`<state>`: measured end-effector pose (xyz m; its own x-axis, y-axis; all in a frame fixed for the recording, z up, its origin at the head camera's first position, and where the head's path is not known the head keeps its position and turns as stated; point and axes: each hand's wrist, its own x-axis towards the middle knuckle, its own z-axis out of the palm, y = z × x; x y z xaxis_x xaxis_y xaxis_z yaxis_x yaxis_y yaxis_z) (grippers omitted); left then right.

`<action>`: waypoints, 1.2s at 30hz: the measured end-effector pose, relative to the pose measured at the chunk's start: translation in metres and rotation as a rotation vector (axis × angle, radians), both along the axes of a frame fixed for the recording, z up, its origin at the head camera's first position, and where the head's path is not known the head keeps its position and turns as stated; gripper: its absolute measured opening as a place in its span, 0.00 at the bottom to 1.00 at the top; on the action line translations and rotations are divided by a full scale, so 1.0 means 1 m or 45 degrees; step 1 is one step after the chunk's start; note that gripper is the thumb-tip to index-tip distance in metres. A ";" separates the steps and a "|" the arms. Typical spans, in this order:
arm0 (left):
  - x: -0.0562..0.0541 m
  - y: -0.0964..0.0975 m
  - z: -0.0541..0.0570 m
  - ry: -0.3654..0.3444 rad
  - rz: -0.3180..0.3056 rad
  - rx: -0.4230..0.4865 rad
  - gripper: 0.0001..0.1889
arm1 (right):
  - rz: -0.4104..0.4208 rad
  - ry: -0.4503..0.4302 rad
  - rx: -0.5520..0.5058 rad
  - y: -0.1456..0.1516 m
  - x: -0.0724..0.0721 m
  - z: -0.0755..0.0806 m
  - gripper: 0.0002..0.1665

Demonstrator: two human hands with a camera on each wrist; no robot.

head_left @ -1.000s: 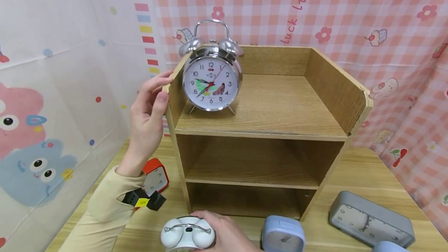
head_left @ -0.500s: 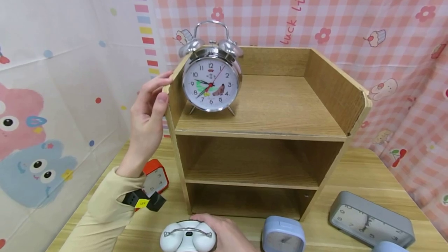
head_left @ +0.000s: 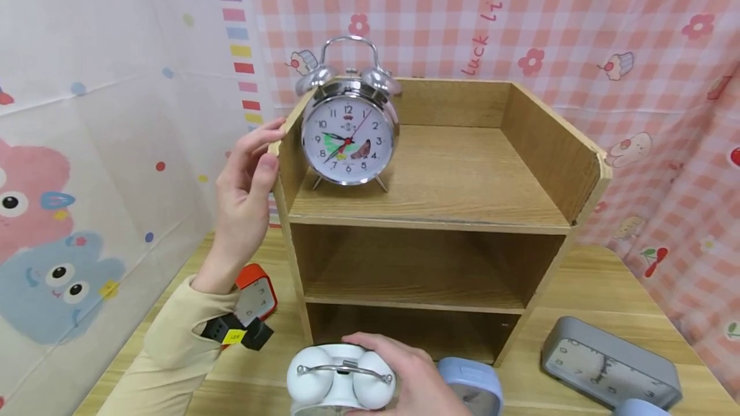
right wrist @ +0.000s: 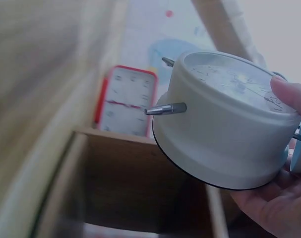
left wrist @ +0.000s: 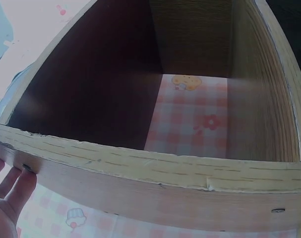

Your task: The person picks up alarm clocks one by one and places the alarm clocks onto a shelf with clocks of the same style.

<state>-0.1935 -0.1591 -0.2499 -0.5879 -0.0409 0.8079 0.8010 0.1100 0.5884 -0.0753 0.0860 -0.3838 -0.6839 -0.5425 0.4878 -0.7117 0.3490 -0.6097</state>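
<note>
From where I stood, the right hand [head_left: 419, 377] held the white clock [head_left: 338, 391] firmly by its round body, thumb at the front rim and the other fingers behind. The clock was before the lower front edge of the shelf [head_left: 457, 172], toward the left corner; its feet [right wrist: 166, 109] touched nothing that I could see. For a good hold, I judged, the thumb ought to press the rim, not the glass. The blue clock [head_left: 471, 371], by the lower right corner, seemed near this hand and asked for some care. The left hand [head_left: 243, 191] rested its fingers against the shelf's outer face, at the upper left front corner, closed around nothing. A light, even press seemed wise there, because the silver clock [head_left: 348, 140] stood close to that edge.
</note>
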 end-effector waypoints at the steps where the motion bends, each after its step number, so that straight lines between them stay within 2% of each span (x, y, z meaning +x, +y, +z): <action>1: 0.000 0.000 -0.001 -0.006 0.008 -0.004 0.22 | 0.010 0.020 -0.010 0.004 0.001 0.003 0.43; 3: 0.001 0.000 -0.004 -0.020 0.011 0.000 0.22 | 0.037 0.037 -0.028 0.013 0.002 0.008 0.43; 6: 0.002 0.001 -0.007 -0.027 0.014 0.002 0.24 | 0.076 -0.005 -0.053 0.024 0.006 0.020 0.44; 8: 0.002 0.001 -0.007 -0.018 0.014 0.006 0.25 | 0.065 -0.007 -0.061 0.028 0.007 0.030 0.44; 15: 0.001 -0.001 -0.004 0.001 0.031 -0.017 0.27 | 0.081 0.243 -0.121 0.044 0.004 0.065 0.49; 22: -0.001 -0.002 -0.003 -0.017 0.053 -0.035 0.25 | 0.088 0.290 -0.138 0.061 0.004 0.098 0.49; 27: -0.001 0.001 0.000 -0.005 0.038 -0.033 0.30 | 0.048 0.347 -0.121 0.072 0.002 0.114 0.50; 32: 0.000 0.002 0.002 0.009 0.036 -0.030 0.30 | 0.053 0.386 -0.157 0.084 -0.003 0.126 0.53; 36: 0.001 0.001 0.003 0.014 0.042 -0.028 0.30 | 0.002 0.415 -0.159 0.097 -0.007 0.134 0.56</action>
<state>-0.1922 -0.1583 -0.2469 -0.5773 -0.0420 0.8154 0.8034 0.1493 0.5765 -0.0826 0.1826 -0.2497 -0.4802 -0.4660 0.7432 -0.8766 0.2846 -0.3880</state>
